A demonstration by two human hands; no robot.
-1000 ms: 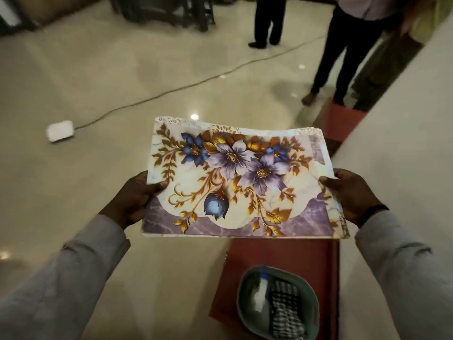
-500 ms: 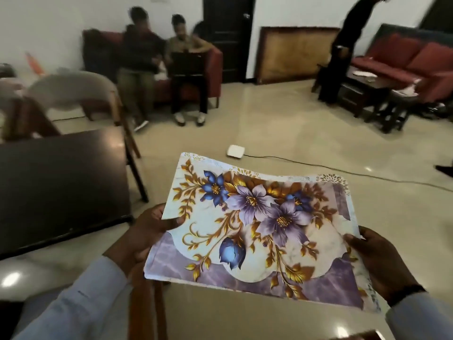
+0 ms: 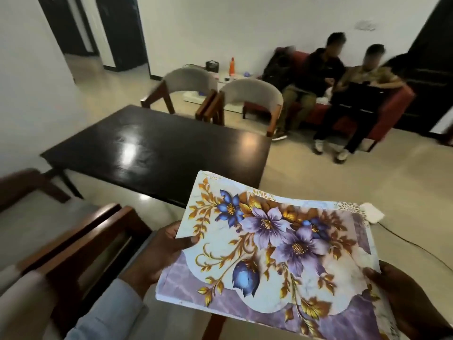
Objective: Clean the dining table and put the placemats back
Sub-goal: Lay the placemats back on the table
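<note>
Placemats [image 3: 274, 256]: floral stack, held flat in the air, near right of the dining table [image 3: 157, 148].
Left hand [image 3: 161, 251]: thumb on top, fingers beneath, pinching the stack's left edge.
Right hand [image 3: 402, 298]: grips the right edge.
Chairs [image 3: 250, 94]: two, table's far side.

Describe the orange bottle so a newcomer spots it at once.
Start at the dark dining table and look past the two grey-backed chairs on its far side. On the low white table by the wall stands the orange bottle, upright; it is the only bright orange thing there, right of a small dark object.
</note>
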